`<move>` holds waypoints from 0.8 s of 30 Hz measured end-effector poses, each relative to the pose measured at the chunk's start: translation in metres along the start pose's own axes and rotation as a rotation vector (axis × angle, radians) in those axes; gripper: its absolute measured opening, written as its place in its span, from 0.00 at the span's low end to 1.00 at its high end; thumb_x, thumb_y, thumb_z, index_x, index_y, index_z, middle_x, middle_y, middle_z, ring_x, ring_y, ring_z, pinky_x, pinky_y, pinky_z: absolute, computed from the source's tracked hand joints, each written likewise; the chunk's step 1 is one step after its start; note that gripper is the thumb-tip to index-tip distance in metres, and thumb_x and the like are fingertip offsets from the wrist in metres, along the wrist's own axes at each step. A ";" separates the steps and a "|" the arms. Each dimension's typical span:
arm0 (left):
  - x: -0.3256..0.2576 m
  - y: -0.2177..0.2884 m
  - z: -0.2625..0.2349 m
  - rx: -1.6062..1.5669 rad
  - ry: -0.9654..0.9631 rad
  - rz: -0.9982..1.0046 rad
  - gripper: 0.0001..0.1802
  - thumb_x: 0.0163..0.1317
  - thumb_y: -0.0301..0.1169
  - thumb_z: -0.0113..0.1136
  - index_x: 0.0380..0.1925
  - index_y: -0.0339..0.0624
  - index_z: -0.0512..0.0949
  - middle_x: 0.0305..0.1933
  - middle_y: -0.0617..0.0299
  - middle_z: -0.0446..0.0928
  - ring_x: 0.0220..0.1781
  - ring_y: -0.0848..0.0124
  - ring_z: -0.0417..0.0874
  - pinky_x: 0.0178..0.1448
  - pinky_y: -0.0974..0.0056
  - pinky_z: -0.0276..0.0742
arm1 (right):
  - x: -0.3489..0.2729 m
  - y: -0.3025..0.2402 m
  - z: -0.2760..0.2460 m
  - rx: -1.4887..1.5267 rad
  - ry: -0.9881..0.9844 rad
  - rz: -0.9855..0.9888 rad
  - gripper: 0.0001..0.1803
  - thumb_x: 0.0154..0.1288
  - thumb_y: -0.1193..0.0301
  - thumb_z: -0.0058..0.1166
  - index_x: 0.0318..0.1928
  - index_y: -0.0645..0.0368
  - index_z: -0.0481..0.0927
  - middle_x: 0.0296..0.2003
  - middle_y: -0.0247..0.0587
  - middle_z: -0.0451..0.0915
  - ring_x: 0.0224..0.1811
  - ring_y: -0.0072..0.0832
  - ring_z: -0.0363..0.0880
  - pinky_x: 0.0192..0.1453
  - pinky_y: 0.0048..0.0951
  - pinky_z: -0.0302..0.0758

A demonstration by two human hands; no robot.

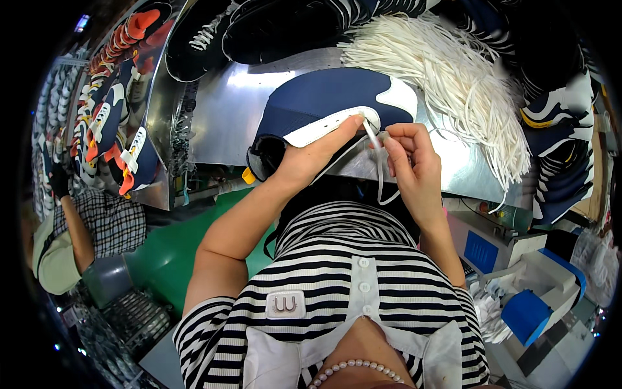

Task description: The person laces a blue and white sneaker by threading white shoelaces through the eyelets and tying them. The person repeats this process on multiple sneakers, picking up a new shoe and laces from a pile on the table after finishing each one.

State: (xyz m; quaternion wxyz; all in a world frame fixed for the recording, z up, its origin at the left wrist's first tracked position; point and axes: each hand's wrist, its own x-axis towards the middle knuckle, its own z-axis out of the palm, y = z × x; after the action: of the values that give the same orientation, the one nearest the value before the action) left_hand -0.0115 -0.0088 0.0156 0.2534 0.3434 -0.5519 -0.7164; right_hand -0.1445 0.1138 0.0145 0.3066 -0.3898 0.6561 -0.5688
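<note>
Navy, smooth and rounded, the shoe upper (pixel 317 94) sits by the metal bench's (pixel 220 123) near edge, its long axis running left to right, white-patched end rightward, black-lined opening leftward. The left hand (pixel 312 152) clasps its white eyelet strip (pixel 330 123); the right hand's (pixel 416 159) fingers pinch a thin white lace (pixel 380 172). Stringy laces (pixel 447 84) heap toward the far right corner.

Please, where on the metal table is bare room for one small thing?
The metal table is bare left of the navy shoe upper, below the black shoes. Right of it, a smaller patch borders the white laces. Shoes and laces crowd the far side.
</note>
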 end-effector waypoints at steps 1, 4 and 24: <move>0.000 0.000 0.000 0.019 -0.005 0.006 0.11 0.64 0.30 0.67 0.44 0.37 0.84 0.42 0.66 0.84 0.41 0.80 0.82 0.44 0.74 0.77 | 0.000 0.001 -0.001 0.000 -0.012 0.023 0.06 0.73 0.74 0.51 0.45 0.65 0.74 0.35 0.43 0.86 0.33 0.24 0.83 0.37 0.22 0.76; -0.003 0.000 0.001 0.038 -0.027 0.075 0.11 0.64 0.29 0.67 0.44 0.36 0.83 0.41 0.66 0.84 0.41 0.80 0.82 0.43 0.73 0.77 | 0.004 0.003 -0.002 -0.008 -0.034 0.058 0.06 0.72 0.75 0.52 0.44 0.66 0.74 0.34 0.42 0.86 0.31 0.24 0.83 0.35 0.23 0.76; 0.018 0.000 -0.030 -0.022 -0.055 -0.116 0.19 0.69 0.40 0.61 0.44 0.31 0.80 0.40 0.55 0.84 0.39 0.70 0.86 0.44 0.67 0.83 | 0.056 0.026 -0.027 -0.192 0.014 0.026 0.30 0.51 0.65 0.75 0.52 0.64 0.77 0.37 0.35 0.84 0.28 0.14 0.73 0.33 0.18 0.71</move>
State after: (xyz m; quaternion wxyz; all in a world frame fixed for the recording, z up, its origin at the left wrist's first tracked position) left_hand 0.0004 -0.0405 0.0070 0.2000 0.3523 -0.5297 -0.7452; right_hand -0.2004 0.0804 -0.0047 0.2704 -0.4048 0.7148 -0.5021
